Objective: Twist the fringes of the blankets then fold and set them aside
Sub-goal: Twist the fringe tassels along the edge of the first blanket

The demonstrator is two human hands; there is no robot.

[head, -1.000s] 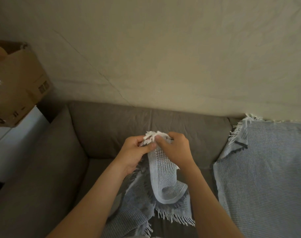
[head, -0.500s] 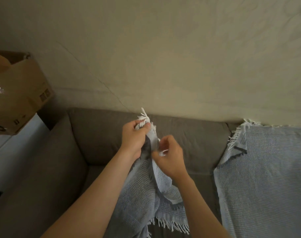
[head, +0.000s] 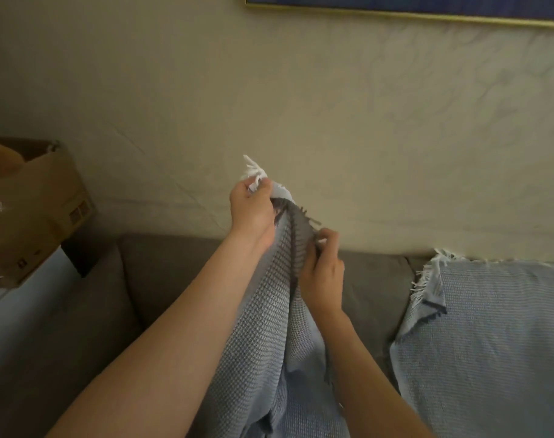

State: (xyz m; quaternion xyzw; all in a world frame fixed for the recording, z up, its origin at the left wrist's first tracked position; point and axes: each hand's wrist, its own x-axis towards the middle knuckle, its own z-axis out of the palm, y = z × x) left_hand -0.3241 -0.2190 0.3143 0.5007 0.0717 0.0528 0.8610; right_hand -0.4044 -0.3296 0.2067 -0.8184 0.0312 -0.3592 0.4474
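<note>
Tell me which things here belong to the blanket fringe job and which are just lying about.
Job: held blanket; its white fringe; left hand gripping the corner; right hand pinching the edge; second blanket draped on the sofa.
Lying about: cardboard box; framed picture.

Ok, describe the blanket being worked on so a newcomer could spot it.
Start at the grey sofa along the beige wall. Before its middle hangs a pale blue waffle-weave blanket, held by the left hand and right hand. Unlike the other blanket draped over the sofa's right side, its white-fringed corner is raised.
</note>
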